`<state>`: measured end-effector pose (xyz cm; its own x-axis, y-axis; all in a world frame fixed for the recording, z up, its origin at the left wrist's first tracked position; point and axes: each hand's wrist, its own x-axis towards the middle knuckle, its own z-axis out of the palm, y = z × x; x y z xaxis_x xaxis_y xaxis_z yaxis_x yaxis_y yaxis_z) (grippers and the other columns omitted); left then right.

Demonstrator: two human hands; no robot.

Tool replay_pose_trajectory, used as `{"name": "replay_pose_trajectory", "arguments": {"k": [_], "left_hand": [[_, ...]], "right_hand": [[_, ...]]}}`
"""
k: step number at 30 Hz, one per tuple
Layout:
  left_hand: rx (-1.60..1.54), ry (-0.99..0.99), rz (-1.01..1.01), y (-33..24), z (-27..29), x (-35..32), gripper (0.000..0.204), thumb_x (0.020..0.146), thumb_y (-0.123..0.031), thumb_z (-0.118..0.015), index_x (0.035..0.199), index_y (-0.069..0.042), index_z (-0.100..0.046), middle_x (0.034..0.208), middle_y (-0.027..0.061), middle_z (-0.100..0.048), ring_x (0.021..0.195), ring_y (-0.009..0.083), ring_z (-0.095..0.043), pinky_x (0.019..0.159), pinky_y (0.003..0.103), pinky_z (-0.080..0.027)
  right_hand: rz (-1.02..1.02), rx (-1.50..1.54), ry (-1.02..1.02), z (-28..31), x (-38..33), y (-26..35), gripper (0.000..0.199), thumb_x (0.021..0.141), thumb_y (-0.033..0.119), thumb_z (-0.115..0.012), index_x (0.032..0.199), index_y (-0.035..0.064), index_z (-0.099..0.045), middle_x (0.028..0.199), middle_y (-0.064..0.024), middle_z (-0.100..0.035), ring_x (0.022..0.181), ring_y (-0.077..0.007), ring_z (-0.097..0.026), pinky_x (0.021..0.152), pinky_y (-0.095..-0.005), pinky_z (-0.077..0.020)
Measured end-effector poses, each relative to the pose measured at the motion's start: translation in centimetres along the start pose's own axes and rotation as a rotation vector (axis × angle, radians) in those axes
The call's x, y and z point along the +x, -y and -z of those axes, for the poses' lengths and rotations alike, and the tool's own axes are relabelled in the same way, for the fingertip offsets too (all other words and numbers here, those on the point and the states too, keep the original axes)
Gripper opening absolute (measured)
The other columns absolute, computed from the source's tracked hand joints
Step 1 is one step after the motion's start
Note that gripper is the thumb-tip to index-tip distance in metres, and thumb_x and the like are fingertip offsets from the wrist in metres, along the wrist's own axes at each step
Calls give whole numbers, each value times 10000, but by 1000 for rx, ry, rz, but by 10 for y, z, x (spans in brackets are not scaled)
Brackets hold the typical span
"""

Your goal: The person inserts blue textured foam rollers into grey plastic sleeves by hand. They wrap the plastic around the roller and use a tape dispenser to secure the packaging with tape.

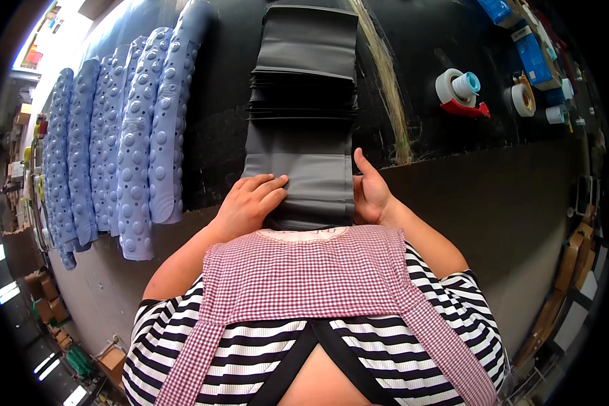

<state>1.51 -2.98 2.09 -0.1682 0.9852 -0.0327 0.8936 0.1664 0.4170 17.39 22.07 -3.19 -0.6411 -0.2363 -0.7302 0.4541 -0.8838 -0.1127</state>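
A long stack of black plastic sheets (303, 40), possibly flat bags, runs from the far side of the table toward my body. Its middle shows several overlapping, fanned edges. The nearest sheet (311, 169) lies smooth, with fold lines across it. My left hand (256, 201) rests on this sheet's left part, fingers stretched out flat. At the sheet's right edge is my right hand (372, 191), thumb raised apart and the other fingers beside the edge, partly hidden. I see nothing gripped in either hand.
Several rolled blue bumpy mats (137, 149) line the table's left side. To the right are a tape roll on a red dispenser (457, 95), another tape roll (522, 99) and blue boxes (531, 57). A yellowish tape strip (384, 74) crosses the black tabletop (419, 40).
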Motion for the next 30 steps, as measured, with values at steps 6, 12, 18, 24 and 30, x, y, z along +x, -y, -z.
{"name": "replay_pose_trajectory", "arguments": {"k": [6, 12, 18, 24, 30], "left_hand": [[-370, 170, -43, 13, 54, 9, 800, 738, -423, -828, 1395, -62, -551, 1446, 168, -556, 1362, 373, -487, 1158, 478, -333], [-836, -174, 752, 89, 2, 16, 583, 985, -460, -630, 1281, 42, -599, 1169, 170, -685, 1111, 270, -645, 970, 350, -493], [-752, -134, 847, 84, -13, 21, 837, 837, -368, -823, 1418, 95, -437, 1194, 208, -659, 1064, 256, -657, 937, 355, -522], [-980, -65, 790, 63, -24, 25, 875, 742, -279, -908, 1380, 126, -466, 1208, 214, -653, 1082, 253, -647, 961, 338, -521], [-397, -236, 679, 30, -49, 13, 862, 809, -338, -821, 1450, 54, -398, 1378, 236, -449, 1299, 406, -442, 1119, 454, -385]], "right_hand": [[150, -151, -158, -34, -7, -3, 521, 938, 278, -697, 1314, -48, -543, 1270, -213, -632, 1131, -291, -645, 1038, -435, -510], [483, -636, -147, -28, 0, -4, 486, 864, 101, -763, 1275, -66, -565, 1172, -173, -676, 1085, -264, -664, 968, -390, -535], [284, -319, -54, -21, 11, 23, 423, 935, 159, -694, 1297, -34, -591, 1182, -164, -691, 1054, -259, -685, 993, -406, -531], [396, -602, -70, 16, -4, 31, 444, 880, 113, -741, 1272, -36, -596, 1160, -149, -696, 1013, -229, -702, 925, -381, -563], [460, -621, -233, -9, -9, 12, 550, 860, 121, -775, 1309, -54, -510, 1206, -175, -646, 1074, -231, -646, 952, -356, -529]]}}
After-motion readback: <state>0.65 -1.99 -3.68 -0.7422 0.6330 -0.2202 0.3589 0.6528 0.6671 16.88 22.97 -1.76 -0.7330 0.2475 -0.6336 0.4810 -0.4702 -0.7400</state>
